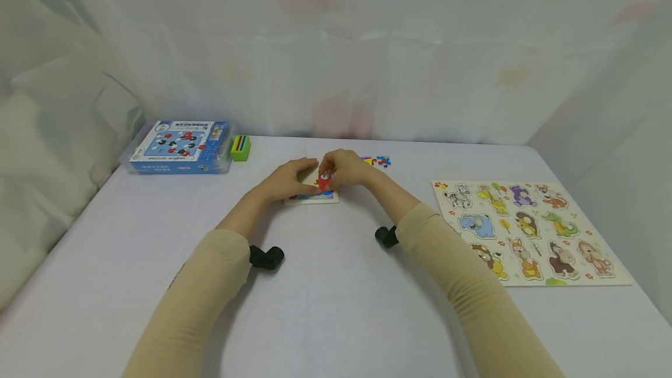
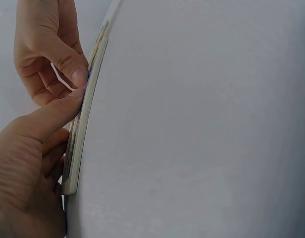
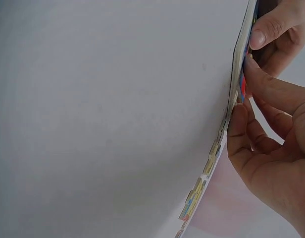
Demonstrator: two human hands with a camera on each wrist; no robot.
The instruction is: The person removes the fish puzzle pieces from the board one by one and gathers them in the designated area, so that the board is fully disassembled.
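Observation:
A small wooden puzzle board (image 1: 328, 200) with a colourful picture lies flat on the white table. My left hand (image 1: 286, 181) rests at its left side, thumb stretched over the front part and fingers reaching along the back. From the right, my right hand (image 1: 343, 167) pinches a red puzzle piece (image 1: 323, 182) over the board, tilted up. In the right wrist view, red and blue show by the right hand's fingers (image 3: 266, 124), close to the board's edge. The two thumbs come close together in the left wrist view. Much of the board's picture is hidden by the hands.
Several loose colourful puzzle pieces (image 1: 383, 161) lie behind my right wrist. A large animal puzzle board (image 1: 446, 223) lies at the right. At the back left are a blue boxed molecule set (image 1: 175, 147) and a green block (image 1: 240, 149) with coloured stripes.

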